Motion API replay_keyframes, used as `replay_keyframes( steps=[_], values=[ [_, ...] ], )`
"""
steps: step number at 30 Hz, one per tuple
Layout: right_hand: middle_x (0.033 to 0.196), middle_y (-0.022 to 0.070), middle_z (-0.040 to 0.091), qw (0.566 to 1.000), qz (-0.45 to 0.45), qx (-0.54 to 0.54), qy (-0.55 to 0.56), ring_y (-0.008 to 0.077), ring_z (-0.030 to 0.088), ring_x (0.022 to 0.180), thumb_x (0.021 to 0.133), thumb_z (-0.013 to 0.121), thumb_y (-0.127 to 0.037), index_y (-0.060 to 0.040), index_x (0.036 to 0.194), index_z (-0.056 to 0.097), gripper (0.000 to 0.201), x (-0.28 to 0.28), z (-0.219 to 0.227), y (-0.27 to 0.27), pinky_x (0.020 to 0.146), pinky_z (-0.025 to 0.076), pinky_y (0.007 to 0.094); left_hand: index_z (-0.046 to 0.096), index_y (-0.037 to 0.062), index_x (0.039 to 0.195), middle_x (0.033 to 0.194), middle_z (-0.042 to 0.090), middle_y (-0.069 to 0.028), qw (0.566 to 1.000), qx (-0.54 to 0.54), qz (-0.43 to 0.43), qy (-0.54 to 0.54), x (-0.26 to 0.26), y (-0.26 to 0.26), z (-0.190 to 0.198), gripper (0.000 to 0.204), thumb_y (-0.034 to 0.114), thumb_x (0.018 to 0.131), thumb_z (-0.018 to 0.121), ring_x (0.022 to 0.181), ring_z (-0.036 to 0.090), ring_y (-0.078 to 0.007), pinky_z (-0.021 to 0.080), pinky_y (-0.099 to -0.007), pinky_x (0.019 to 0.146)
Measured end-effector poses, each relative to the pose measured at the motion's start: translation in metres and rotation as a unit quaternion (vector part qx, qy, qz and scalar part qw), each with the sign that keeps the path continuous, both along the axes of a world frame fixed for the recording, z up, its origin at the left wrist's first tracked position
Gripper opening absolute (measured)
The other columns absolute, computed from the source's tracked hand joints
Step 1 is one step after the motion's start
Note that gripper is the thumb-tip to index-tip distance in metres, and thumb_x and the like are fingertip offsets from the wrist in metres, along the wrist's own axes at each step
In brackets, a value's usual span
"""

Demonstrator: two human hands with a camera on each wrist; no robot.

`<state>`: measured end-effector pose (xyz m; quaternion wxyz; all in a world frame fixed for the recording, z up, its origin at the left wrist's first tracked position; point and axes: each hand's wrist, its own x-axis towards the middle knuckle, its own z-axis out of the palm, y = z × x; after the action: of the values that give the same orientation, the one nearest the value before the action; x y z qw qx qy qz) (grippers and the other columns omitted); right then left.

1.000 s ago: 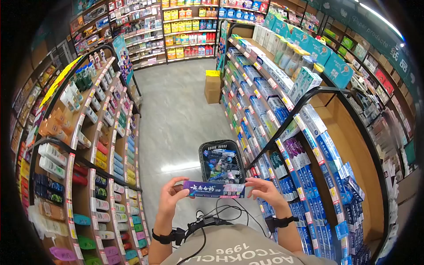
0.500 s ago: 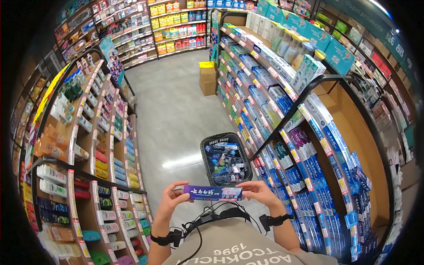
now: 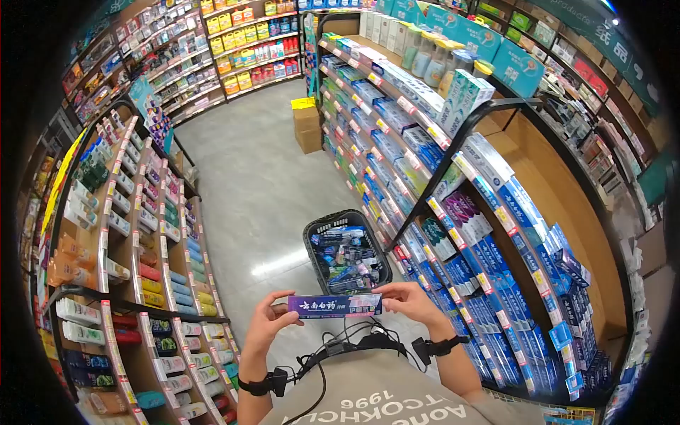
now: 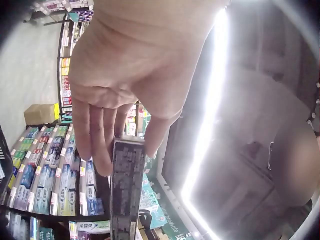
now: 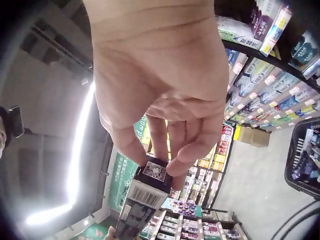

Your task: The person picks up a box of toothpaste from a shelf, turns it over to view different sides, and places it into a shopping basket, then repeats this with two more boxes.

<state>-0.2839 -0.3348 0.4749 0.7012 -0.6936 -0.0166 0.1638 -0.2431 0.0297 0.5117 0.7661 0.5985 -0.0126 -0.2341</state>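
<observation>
A long purple toothpaste box (image 3: 334, 306) is held level in front of my chest, one end in each hand. My left hand (image 3: 273, 317) pinches its left end between thumb and fingers; the left wrist view shows the box (image 4: 126, 192) running away from those fingers (image 4: 102, 142). My right hand (image 3: 405, 296) pinches the right end; the right wrist view shows the box's end flap (image 5: 150, 184) with a square code under the fingertips (image 5: 177, 167). Just beyond the box, a black shopping basket (image 3: 316, 234) stands on the floor, filled with several toothpaste boxes.
I stand in a shop aisle. Shelves of toothpaste boxes (image 3: 489, 283) line the right side, shelves of small bottles and tubes (image 3: 134, 241) the left. A cardboard carton (image 3: 307, 127) sits on the grey floor (image 3: 248, 177) further down the aisle.
The view has swung, so the basket and shelves sit further left in the frame. Both hands keep the same hold on the purple box, now a little lower left.
</observation>
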Motion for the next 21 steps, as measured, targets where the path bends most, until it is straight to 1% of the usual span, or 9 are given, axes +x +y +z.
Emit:
replay_keyframes(
  steps=[2, 8, 11, 14, 16, 17, 19, 20, 21],
  values=[
    [0.099, 0.0034, 0.073, 1.000, -0.024, -0.014, -0.006, 0.0080, 0.062, 0.080, 0.095, 0.068, -0.008, -0.0033, 0.126, 0.070, 0.032, -0.006, 0.007, -0.012, 0.070, 0.051, 0.0240, 0.053, -0.0032, 0.136, 0.105, 0.073, -0.0157, 1.000, -0.002, -0.021, -0.008, 0.002, -0.014, 0.003, 0.054, 0.005, 0.089, 0.077, 0.089, 0.072, -0.0229, 0.059, -0.0359, 0.082],
    [0.096, 0.0010, 0.072, 0.997, -0.066, 0.029, 0.013, 0.0069, 0.061, 0.075, 0.096, 0.067, -0.009, -0.0039, 0.127, 0.070, 0.032, -0.019, 0.010, -0.046, 0.065, 0.049, 0.0241, 0.053, -0.0043, 0.137, 0.105, 0.073, -0.0147, 0.998, 0.007, -0.060, -0.015, 0.011, -0.061, 0.019, 0.050, 0.004, 0.092, 0.073, 0.089, 0.072, -0.0228, 0.060, -0.0363, 0.083],
    [0.096, 0.0009, 0.072, 0.997, -0.062, 0.048, 0.024, 0.0071, 0.061, 0.075, 0.097, 0.067, -0.009, -0.0035, 0.128, 0.069, 0.032, -0.021, 0.009, -0.065, 0.065, 0.049, 0.0241, 0.053, -0.0044, 0.137, 0.105, 0.073, -0.0155, 0.996, 0.052, -0.045, -0.059, 0.009, -0.078, 0.017, 0.049, 0.004, 0.093, 0.072, 0.088, 0.072, -0.0229, 0.059, -0.0357, 0.083],
    [0.098, 0.0009, 0.072, 0.997, -0.053, 0.056, 0.013, 0.0074, 0.062, 0.075, 0.096, 0.068, -0.010, -0.0041, 0.129, 0.068, 0.034, -0.013, 0.008, -0.080, 0.065, 0.049, 0.0244, 0.053, -0.0042, 0.137, 0.105, 0.072, -0.0167, 0.997, 0.037, -0.026, -0.054, 0.007, -0.093, 0.022, 0.049, 0.005, 0.093, 0.072, 0.088, 0.072, -0.0227, 0.059, -0.0341, 0.083],
    [0.099, 0.0019, 0.072, 0.998, -0.041, 0.055, 0.009, 0.0078, 0.062, 0.077, 0.096, 0.069, -0.010, -0.0035, 0.129, 0.068, 0.034, -0.010, 0.001, -0.090, 0.066, 0.050, 0.0248, 0.053, -0.0041, 0.139, 0.105, 0.072, -0.0170, 0.998, 0.037, 0.001, -0.045, 0.009, -0.100, 0.016, 0.052, 0.004, 0.092, 0.073, 0.089, 0.072, -0.0227, 0.059, -0.0343, 0.083],
    [0.098, 0.0020, 0.071, 0.997, -0.028, 0.066, -0.015, 0.0081, 0.063, 0.078, 0.096, 0.070, -0.011, -0.0026, 0.129, 0.067, 0.034, -0.007, 0.000, -0.094, 0.067, 0.050, 0.0249, 0.052, -0.0041, 0.139, 0.104, 0.072, -0.0171, 0.999, 0.037, 0.013, -0.035, 0.006, -0.102, 0.014, 0.053, 0.004, 0.091, 0.074, 0.089, 0.072, -0.0227, 0.059, -0.0344, 0.083],
    [0.095, 0.0015, 0.070, 0.996, -0.025, 0.082, -0.012, 0.0082, 0.063, 0.079, 0.096, 0.070, -0.010, -0.0018, 0.128, 0.068, 0.034, -0.003, 0.007, -0.101, 0.067, 0.050, 0.0250, 0.052, -0.0043, 0.141, 0.104, 0.072, -0.0168, 0.997, 0.052, -0.015, -0.051, -0.005, -0.108, 0.018, 0.056, 0.001, 0.089, 0.075, 0.089, 0.071, -0.0223, 0.060, -0.0351, 0.083],
    [0.094, 0.0013, 0.070, 0.996, -0.026, 0.090, -0.002, 0.0084, 0.062, 0.079, 0.096, 0.070, -0.010, -0.0019, 0.128, 0.068, 0.033, -0.001, 0.007, -0.105, 0.067, 0.050, 0.0251, 0.052, -0.0043, 0.141, 0.104, 0.072, -0.0166, 0.995, 0.060, -0.027, -0.076, 0.000, -0.111, 0.024, 0.058, -0.001, 0.089, 0.076, 0.090, 0.071, -0.0221, 0.060, -0.0354, 0.082],
    [0.093, 0.0011, 0.069, 0.995, -0.028, 0.099, 0.003, 0.0085, 0.062, 0.079, 0.095, 0.070, -0.010, -0.0019, 0.128, 0.068, 0.033, 0.000, 0.004, -0.111, 0.067, 0.050, 0.0253, 0.052, -0.0043, 0.141, 0.104, 0.072, -0.0166, 0.996, 0.054, -0.022, -0.074, 0.003, -0.115, 0.026, 0.059, -0.002, 0.088, 0.076, 0.090, 0.071, -0.0219, 0.061, -0.0357, 0.082]
  ],
)
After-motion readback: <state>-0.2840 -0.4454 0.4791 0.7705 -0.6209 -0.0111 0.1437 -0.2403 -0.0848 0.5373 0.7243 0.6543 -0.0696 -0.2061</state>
